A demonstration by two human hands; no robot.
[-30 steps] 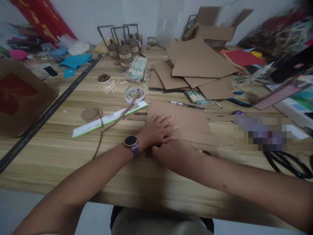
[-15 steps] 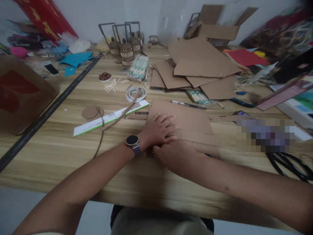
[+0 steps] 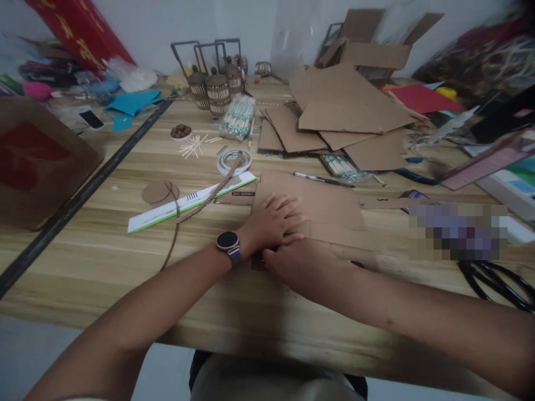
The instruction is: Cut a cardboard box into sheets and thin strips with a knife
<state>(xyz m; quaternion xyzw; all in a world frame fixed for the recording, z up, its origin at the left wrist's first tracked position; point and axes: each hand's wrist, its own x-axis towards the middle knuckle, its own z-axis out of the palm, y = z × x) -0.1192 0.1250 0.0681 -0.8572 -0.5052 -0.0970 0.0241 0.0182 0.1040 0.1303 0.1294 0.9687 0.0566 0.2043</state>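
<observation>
A piece of cardboard [image 3: 330, 203] lies flat on the wooden table in front of me. My left hand [image 3: 278, 220], with a watch on its wrist, presses on the cardboard's left part with fingers spread. Close against it, my right hand [image 3: 296, 264] is closed low over the near left edge of the cardboard; its fingertips and whatever they hold are hidden. A small dark object [image 3: 356, 264] shows beside the right wrist, mostly covered. A pen [image 3: 324, 179] rests along the far edge of the cardboard.
To the left are a white-and-green strip [image 3: 190, 203], a braided cord [image 3: 209, 196], cardboard discs [image 3: 157, 192] and a tape roll [image 3: 234, 162]. Behind stand small lantern-like models [image 3: 218, 93] and stacked cardboard sheets [image 3: 351, 106]. Black-handled scissors [image 3: 493, 281] lie at right.
Both hands keep nearly the same pose on the cardboard. The whole view has shifted slightly, so everything appears a little further right.
</observation>
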